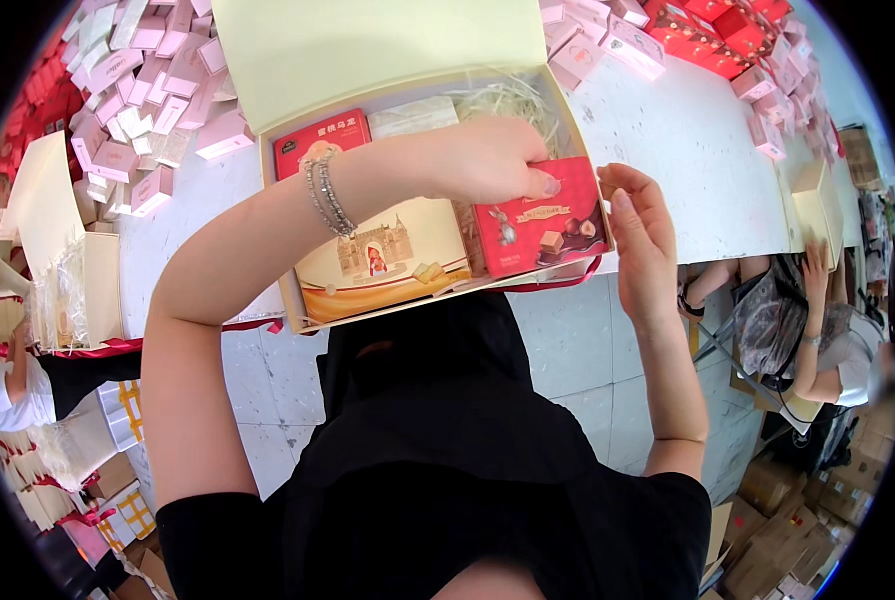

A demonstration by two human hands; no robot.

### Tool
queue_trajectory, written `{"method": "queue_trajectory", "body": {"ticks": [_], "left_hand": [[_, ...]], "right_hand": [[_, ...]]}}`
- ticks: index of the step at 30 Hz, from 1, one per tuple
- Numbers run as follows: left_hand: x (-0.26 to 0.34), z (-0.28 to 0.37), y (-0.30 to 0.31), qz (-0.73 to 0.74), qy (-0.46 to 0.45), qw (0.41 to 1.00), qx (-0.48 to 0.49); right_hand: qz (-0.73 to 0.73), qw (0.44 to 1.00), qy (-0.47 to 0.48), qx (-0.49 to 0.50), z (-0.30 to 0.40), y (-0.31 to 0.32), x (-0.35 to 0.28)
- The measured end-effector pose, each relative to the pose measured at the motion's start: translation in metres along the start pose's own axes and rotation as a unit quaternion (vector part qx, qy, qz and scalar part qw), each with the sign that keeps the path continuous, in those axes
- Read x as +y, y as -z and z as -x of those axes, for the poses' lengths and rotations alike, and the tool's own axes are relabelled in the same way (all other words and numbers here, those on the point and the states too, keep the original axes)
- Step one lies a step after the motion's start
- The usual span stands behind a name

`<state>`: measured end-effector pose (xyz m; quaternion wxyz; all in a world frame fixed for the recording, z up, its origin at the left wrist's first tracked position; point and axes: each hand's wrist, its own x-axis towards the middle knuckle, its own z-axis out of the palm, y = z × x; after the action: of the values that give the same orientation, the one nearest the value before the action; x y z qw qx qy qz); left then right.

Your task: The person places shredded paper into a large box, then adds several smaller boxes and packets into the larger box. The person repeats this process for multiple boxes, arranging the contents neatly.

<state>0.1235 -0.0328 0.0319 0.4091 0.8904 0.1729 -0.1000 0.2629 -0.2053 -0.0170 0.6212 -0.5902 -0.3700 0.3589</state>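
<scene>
A cream gift box [291,296] stands before me at the table's front edge, its lid [380,52] raised at the back. My left hand [504,157] reaches across it and grips a red chocolate box [541,225] by its upper edge. That box is tilted over the gift box's front right part. My right hand [639,232] is just beyond its right edge, fingers bent and partly apart, with nothing plainly held. Inside the gift box are a red carton [324,142], a cream box with a castle picture [387,259], a pale packet [414,114] and shredded filler [511,101].
Pink boxes [144,90] are heaped on the white table [657,180] at the back left. Red boxes [710,34] and more pink ones lie back right. Another open gift box [102,285] stands left. A co-worker's hand [815,262] touches a cream box [819,210] at right.
</scene>
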Motion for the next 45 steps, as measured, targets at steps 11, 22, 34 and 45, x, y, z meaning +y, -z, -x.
{"method": "queue_trajectory", "body": {"ticks": [11,22,34,45], "left_hand": [[0.001,0.001,-0.016,-0.13,-0.119,0.984,0.02],[0.004,0.008,-0.02,-0.197,-0.139,0.971,-0.001],[-0.049,0.181,0.034,-0.293,0.051,0.953,0.06],[-0.032,0.214,-0.036,-0.33,0.133,0.884,0.303]], "right_hand": [[-0.039,0.999,-0.021,-0.031,-0.001,-0.007,0.021],[0.039,0.999,0.012,-0.016,-0.001,-0.006,0.028],[0.545,0.699,0.388,-0.252,-0.019,-0.034,-0.038],[0.51,0.758,0.283,-0.29,-0.025,-0.049,-0.027]]}}
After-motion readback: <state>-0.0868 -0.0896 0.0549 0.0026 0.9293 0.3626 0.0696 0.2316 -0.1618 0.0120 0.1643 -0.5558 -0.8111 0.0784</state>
